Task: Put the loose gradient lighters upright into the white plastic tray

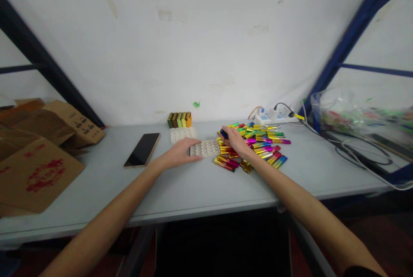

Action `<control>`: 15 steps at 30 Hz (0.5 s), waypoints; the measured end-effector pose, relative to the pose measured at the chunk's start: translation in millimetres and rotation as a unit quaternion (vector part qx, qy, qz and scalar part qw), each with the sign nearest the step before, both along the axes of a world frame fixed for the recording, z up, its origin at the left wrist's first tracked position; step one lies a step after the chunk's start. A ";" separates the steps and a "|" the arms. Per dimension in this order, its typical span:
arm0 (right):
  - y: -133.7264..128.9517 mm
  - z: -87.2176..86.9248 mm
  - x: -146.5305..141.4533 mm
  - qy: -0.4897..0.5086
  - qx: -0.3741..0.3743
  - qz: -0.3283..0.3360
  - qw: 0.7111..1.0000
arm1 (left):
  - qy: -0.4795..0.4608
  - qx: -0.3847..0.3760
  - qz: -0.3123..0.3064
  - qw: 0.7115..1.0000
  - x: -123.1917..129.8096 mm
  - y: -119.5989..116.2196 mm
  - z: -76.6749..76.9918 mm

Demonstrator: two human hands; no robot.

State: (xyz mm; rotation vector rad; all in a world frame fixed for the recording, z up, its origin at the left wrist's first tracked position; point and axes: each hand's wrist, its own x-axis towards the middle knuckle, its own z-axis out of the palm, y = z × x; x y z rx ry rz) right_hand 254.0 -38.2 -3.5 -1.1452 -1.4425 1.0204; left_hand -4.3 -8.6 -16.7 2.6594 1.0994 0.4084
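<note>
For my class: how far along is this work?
Early, it seems. Apparently done: the upright block of green-to-orange tubes. In hand: the left hand holds a dimpled white tray; the right hand grips a dark blue piece. Left: the loose pile of shiny multicoloured tubes.

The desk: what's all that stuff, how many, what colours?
desk: one, grey, middle
wall: one, white, behind
metal frames: two, blue and dark, sides
cardboard: several, brown, left
phone: one, black, left
bumpy trays: two, white, middle
upright sticks: many, green to orange, back
shiny sticks: many, mixed colours, right pile
power strip: one, white, back right
cables: several, black and white, right
bag: one, clear, far right
flat object: one, dark, right
left hand: one, on nearer tray
right hand: one, holding dark stick
</note>
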 end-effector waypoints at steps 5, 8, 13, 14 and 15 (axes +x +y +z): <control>-1.7 0.6 -1.1 0.098 -0.025 -0.024 0.995 | -0.005 0.001 0.001 1.000 0.5 -1.0 0.2; -1.6 1.3 -0.2 0.130 -0.043 -0.020 0.990 | -0.004 0.005 0.008 1.000 0.2 -1.6 -0.9; -1.6 0.6 0.4 0.144 -0.066 -0.005 0.987 | -0.007 0.013 0.015 1.000 -0.4 -2.1 -3.5; -1.6 0.2 0.3 0.145 -0.068 -0.001 0.987 | -0.008 0.014 0.018 1.000 -0.4 -2.2 -3.8; -1.5 -0.1 0.2 0.146 -0.068 0.001 0.987 | -0.008 0.015 0.021 1.000 -0.2 -2.5 -4.1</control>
